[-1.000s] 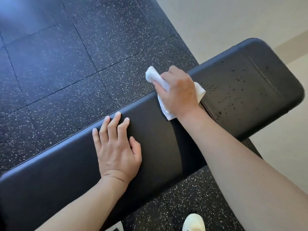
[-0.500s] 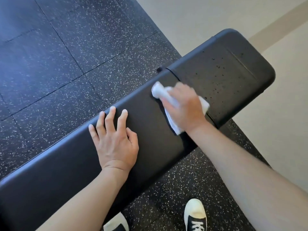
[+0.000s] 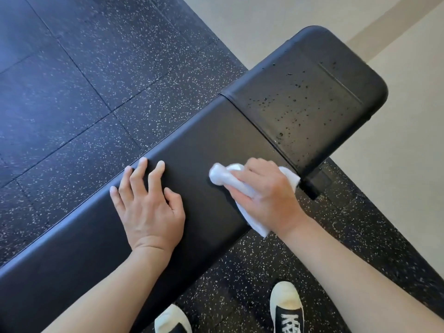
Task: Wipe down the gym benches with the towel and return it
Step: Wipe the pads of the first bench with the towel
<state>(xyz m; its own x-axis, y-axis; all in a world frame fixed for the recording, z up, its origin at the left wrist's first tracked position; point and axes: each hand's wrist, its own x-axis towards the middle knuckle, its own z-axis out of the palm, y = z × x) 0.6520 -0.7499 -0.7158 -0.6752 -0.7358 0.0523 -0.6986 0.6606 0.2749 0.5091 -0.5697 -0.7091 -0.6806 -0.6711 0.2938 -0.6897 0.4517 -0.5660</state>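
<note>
Head view shows our right hand (image 3: 262, 191) bunched around the white towel (image 3: 223, 177), pushing it on the black bench (image 3: 206, 140) to rub it clean. Our left hand (image 3: 149, 207) lies flat with fingers spread, to steady us.

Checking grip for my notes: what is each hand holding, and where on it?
The right hand grips the bunched white cloth towel around its middle. The left hand holds nothing, resting flat on the black padded bench.
</note>
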